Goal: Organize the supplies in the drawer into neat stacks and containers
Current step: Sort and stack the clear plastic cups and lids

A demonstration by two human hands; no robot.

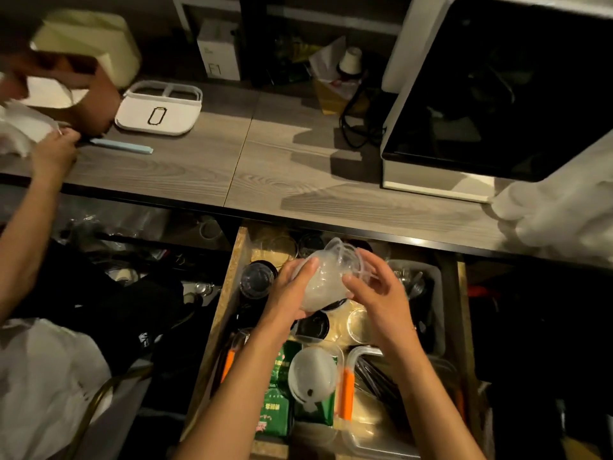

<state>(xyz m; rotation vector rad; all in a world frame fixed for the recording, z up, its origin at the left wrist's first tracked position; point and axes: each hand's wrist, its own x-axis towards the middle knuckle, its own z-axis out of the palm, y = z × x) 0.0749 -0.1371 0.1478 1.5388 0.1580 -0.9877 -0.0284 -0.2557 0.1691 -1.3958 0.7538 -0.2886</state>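
Two hands, left hand (292,290) and right hand (374,293), hold clear cups (326,277) above drawer (232,293).

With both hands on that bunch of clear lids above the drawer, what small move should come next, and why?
Probably squaring the stack of clear lids between the palms before setting it down. The left hand grips its side and the right hand cups the other, yet the rims at the top fan out unevenly. The open drawer below is crowded, so a loose stack would likely spill.
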